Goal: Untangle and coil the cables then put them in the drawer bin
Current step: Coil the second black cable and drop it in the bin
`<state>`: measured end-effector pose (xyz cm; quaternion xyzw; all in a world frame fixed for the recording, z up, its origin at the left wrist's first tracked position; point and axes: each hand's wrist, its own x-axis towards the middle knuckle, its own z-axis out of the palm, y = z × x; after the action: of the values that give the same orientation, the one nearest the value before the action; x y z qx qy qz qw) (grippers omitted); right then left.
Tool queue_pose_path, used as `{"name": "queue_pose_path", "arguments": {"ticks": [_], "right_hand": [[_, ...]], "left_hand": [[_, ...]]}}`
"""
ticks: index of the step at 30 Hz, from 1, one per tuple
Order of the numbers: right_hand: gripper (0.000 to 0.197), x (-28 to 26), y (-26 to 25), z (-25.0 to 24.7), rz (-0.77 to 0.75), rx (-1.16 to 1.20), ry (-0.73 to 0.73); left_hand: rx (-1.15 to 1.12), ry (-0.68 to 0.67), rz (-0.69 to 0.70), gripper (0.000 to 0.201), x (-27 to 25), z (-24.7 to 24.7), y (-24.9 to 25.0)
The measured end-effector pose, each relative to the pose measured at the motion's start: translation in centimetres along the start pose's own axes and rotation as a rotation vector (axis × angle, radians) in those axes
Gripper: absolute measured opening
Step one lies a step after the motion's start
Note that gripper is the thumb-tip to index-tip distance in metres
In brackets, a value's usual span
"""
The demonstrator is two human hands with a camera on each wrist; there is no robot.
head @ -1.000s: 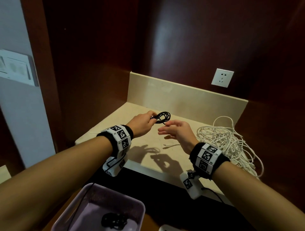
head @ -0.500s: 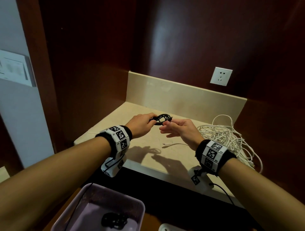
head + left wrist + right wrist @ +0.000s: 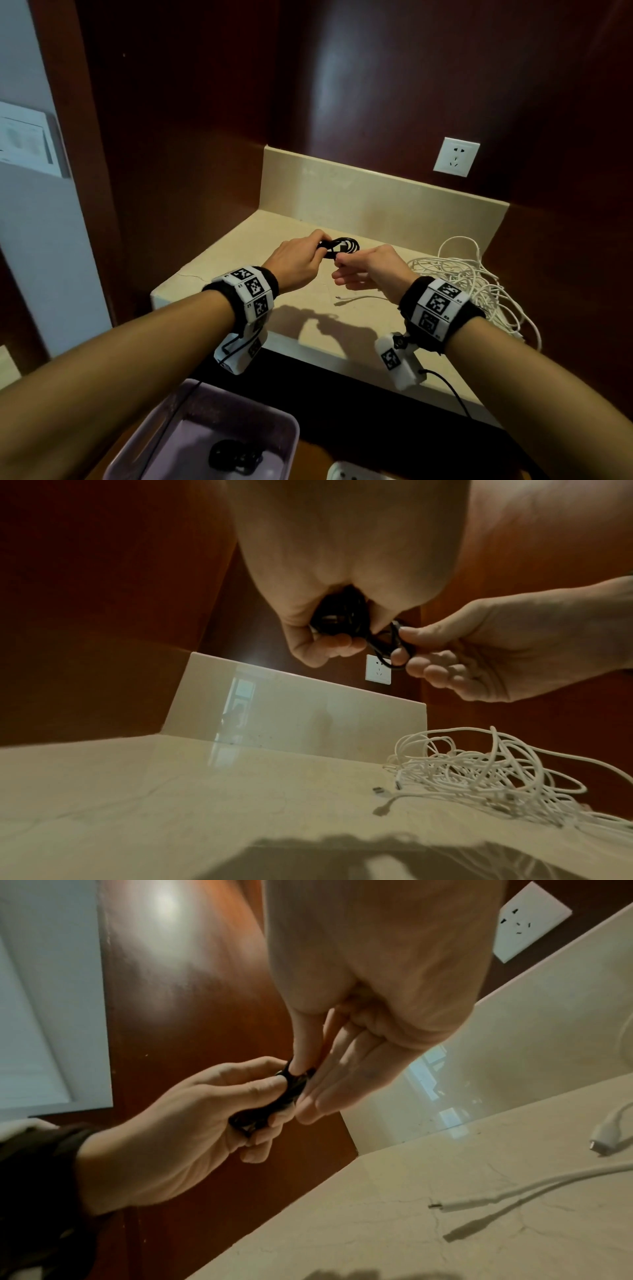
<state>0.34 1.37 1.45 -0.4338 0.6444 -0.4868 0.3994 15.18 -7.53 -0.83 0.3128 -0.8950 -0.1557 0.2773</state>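
Black cable (image 3: 342, 247), centre frame: coil gripped in left hand (image 3: 298, 262), loose end pinched by right hand (image 3: 371, 270); coiling nearly finished.
Bin (image 3: 274, 425), lower left: one dark coil (image 3: 233, 457) stowed.
White cables (image 3: 479, 287), right, on surface (image 3: 239, 274): tangled, untouched.

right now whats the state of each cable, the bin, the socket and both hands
black cable: coiled, held above the counter by both hands
left hand: grips the coil
right hand: pinches a strand of the coil
white cables: tangled heap on the counter, untouched
drawer bin: open, a dark coiled cable inside
wall socket: nothing plugged in
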Motion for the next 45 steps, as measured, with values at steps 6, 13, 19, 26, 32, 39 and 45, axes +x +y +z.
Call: {"name": "queue_pose_path", "arguments": {"ticks": [6,13,19,26,32,39,45], "right_hand": [[0.018,0.3,-0.6,-0.2,0.152,0.045,-0.045],[0.014,0.5,-0.9,-0.7,0.257,0.067,-0.05],[0.012,0.6,-1.0,-1.0,0.244,0.133,0.002],[0.016,0.1,-0.8,-1.0,0.075,0.022,0.042],[0.028,0.5,0.2,-0.3,-0.104,-0.073,0.103],[0.01,0.7,-0.1,-0.5,-0.12,-0.06,0.125],[0.02,1.0,-0.1,-0.6,-0.137,-0.072,0.121]], "left_hand": [[-0.037,0.005,-0.007,0.025,-0.1,0.4,-0.1],[-0.035,-0.023,0.033,0.024,-0.1,0.8,0.1],[-0.018,-0.055,0.06,0.024,0.1,0.6,0.0],[-0.053,-0.044,0.056,0.027,0.3,-0.1,0.0],[-0.142,-0.058,0.022,0.024,0.5,-0.1,-0.2],[-0.183,-0.079,0.023,0.024,0.5,-0.3,0.0],[-0.013,-0.088,0.015,0.024,0.7,-0.6,0.3]]}}
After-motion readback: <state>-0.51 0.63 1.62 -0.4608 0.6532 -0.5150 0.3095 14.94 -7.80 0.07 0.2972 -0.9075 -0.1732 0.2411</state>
